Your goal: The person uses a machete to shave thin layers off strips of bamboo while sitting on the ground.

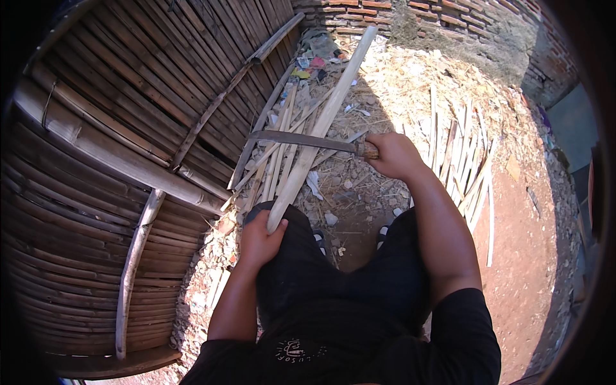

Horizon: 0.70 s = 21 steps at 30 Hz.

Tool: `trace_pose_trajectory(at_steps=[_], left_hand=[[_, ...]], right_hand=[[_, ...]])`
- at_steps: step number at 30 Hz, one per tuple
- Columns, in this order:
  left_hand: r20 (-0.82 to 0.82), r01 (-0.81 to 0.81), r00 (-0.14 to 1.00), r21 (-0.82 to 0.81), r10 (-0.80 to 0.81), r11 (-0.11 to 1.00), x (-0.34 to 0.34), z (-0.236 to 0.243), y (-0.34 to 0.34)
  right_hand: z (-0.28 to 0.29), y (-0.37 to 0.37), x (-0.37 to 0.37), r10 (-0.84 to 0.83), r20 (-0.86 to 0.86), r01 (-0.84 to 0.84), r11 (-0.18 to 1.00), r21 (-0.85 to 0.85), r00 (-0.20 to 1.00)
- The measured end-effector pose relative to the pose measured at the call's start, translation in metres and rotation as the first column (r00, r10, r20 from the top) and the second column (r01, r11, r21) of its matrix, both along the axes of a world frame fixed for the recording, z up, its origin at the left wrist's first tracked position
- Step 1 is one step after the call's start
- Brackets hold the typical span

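Note:
My left hand (pixel 262 239) is closed round the near end of a long pale bamboo strip (pixel 327 115), resting by my left thigh. The strip slants away from me, up and to the right, toward the brick wall. My right hand (pixel 396 156) grips the wooden handle of a machete (pixel 301 138). Its dark blade points left and lies across the middle of the strip; whether it touches or cuts into the wood I cannot tell.
A bamboo slat wall (pixel 147 77) rises close on my left. Split bamboo sticks (pixel 276 167) lie beyond my left knee, and another pile of strips (pixel 465 154) is on the right. Shavings and litter cover the ground before the brick wall (pixel 443 22).

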<state>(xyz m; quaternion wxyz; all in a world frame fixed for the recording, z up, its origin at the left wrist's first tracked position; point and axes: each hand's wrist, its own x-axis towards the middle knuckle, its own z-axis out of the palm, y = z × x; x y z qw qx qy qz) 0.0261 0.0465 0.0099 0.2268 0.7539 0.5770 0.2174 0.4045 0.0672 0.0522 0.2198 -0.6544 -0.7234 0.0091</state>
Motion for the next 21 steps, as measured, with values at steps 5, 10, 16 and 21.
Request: trace_pose_trajectory(at_steps=[5,10,16,21], left_hand=[[0.065,-0.002,0.998,-0.027,0.004,1.0,-0.001,-0.005,0.001],[0.049,-0.005,0.999,-0.036,0.007,0.999,0.002,-0.001,0.001],[0.067,0.002,0.998,0.008,-0.003,1.0,-0.005,-0.008,0.002],[0.035,0.006,0.999,0.015,-0.006,1.0,0.002,-0.004,0.002]], right_hand=[[0.019,-0.007,0.012,-0.125,-0.061,0.115,0.983,-0.145,0.99],[0.006,-0.007,-0.023,0.164,0.095,-0.153,0.982,-0.113,0.982],[0.015,-0.004,-0.044,0.207,0.147,-0.181,0.967,-0.177,0.967],[0.0,-0.003,0.0,0.042,0.01,-0.041,0.998,-0.036,0.999]])
